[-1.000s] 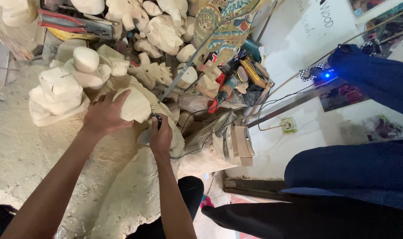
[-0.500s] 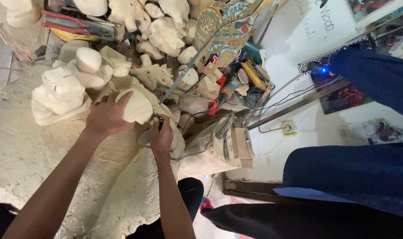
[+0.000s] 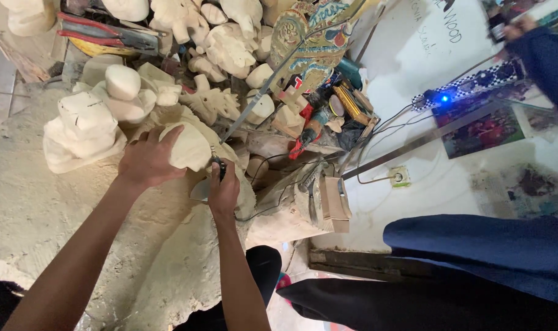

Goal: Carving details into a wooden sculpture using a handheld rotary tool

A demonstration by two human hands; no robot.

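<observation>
A carver's left hand [image 3: 149,160] wraps over a pale, rounded wood blank [image 3: 190,147], fingers curled shut on its top and side, pinning it against the dust-covered work surface [image 3: 40,214] in front of a heap of unfinished carvings [image 3: 86,125]. The right hand [image 3: 224,191] is closed around a small dark-handled tool [image 3: 219,167], its tip meeting the blank's lower right edge; whether it is a blade or a powered bit is too small to tell, though a thin cable [image 3: 260,211] runs off nearby. Doing this step well seems to call for the holding hand to stay behind the tool's line of travel, with the blank braced firmly so it cannot roll, and for light, shallow passes rather than deep bites, since the wood looks soft and the shape is already close to final. Keeping the wrist low against the surface should steady the cut. A painted figure [image 3: 309,43] and hand tools [image 3: 107,34] crowd the background; a person in dark blue clothing [image 3: 487,257] stands just beside the work.
</observation>
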